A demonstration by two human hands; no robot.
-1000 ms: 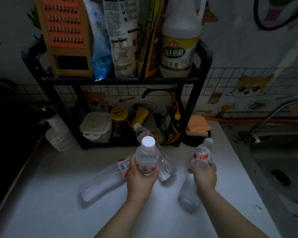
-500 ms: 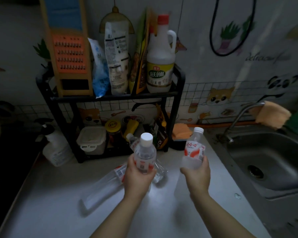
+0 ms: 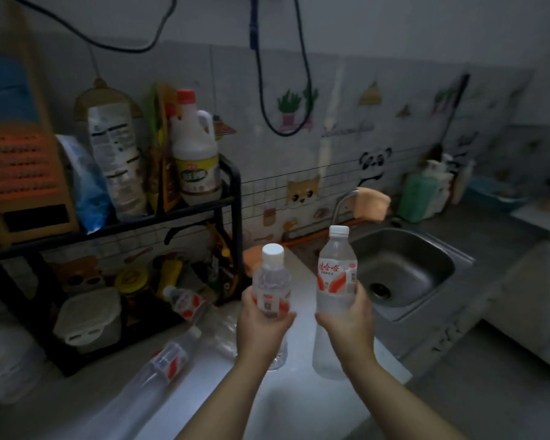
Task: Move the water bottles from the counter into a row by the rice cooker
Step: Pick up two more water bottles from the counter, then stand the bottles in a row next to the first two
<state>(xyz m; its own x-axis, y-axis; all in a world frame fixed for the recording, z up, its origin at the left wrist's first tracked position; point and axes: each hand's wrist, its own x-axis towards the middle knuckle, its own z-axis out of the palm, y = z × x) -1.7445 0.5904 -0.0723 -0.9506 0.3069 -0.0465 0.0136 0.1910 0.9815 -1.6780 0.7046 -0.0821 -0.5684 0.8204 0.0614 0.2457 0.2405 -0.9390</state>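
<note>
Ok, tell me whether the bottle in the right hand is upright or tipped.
Upright. The bottle stands vertical in the right hand, white cap on top, gripped around its lower half, lifted off the counter.

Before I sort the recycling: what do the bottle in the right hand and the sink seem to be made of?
The bottle in the right hand looks like thin clear plastic, glossy: see-through body, white screw cap, red-and-white printed wrap label. The sink looks like stainless steel, brushed and dull grey, with soft reflections round the drain; dim light leaves the finish uncertain.
</note>
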